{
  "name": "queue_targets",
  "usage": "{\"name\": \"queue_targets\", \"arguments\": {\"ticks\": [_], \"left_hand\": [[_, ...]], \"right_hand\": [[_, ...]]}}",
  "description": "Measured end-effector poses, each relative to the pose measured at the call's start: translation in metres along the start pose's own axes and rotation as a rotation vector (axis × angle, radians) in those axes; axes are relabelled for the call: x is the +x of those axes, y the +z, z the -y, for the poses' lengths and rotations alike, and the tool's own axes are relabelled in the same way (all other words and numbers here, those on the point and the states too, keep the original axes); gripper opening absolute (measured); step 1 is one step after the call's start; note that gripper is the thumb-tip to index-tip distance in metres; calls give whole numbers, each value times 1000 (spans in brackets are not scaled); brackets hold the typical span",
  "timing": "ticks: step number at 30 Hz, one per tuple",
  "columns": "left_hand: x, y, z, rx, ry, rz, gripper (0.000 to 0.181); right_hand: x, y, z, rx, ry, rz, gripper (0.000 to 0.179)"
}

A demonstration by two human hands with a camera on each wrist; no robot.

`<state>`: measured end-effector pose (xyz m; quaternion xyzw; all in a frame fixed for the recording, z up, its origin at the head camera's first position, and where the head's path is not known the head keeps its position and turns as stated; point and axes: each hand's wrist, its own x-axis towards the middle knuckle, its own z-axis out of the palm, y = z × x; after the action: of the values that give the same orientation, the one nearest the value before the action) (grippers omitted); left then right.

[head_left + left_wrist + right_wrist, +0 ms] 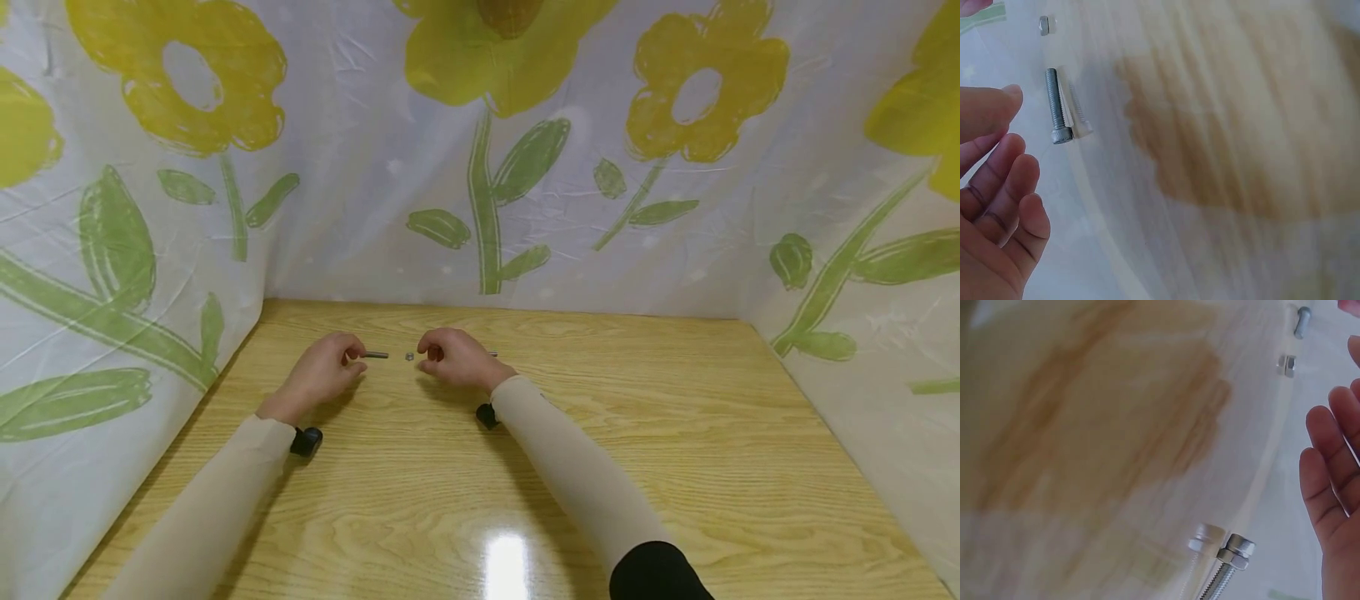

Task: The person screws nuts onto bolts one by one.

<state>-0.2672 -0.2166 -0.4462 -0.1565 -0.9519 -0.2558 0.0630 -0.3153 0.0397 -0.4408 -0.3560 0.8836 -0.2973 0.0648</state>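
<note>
A loose silver socket-head bolt (1055,103) lies on the wooden table, its threaded end pointing toward a small hex nut (1044,25). In the head view, my left hand (330,367) is at that bolt's head end, thumb and fingers bent and apart. The left wrist view shows a gap between these fingers and the bolt. Just right of the nut is my right hand (459,358), its fingers loosely bent around nothing. A second bolt (1216,584) carries a hex nut (1233,558) close under its head; the right hand partly hides it in the head view.
The wood-grain table (675,433) meets a white curtain (337,225) with yellow flowers at the back and both sides. Black wrist devices sit under both sleeves. Light glares off the table near the front.
</note>
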Motion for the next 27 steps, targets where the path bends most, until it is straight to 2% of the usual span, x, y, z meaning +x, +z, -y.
{"name": "queue_targets", "arguments": {"ticks": [6,12,27], "left_hand": [[9,2,6,14,-10,19,15],[17,2,12,31,-5,43,17],[32,0,15,75,-50,136,23]], "right_hand": [[3,2,-1,-13,21,10,27],[7,2,-1,-16,3,18,26],[14,5,-3,-55,10,35,26]]}}
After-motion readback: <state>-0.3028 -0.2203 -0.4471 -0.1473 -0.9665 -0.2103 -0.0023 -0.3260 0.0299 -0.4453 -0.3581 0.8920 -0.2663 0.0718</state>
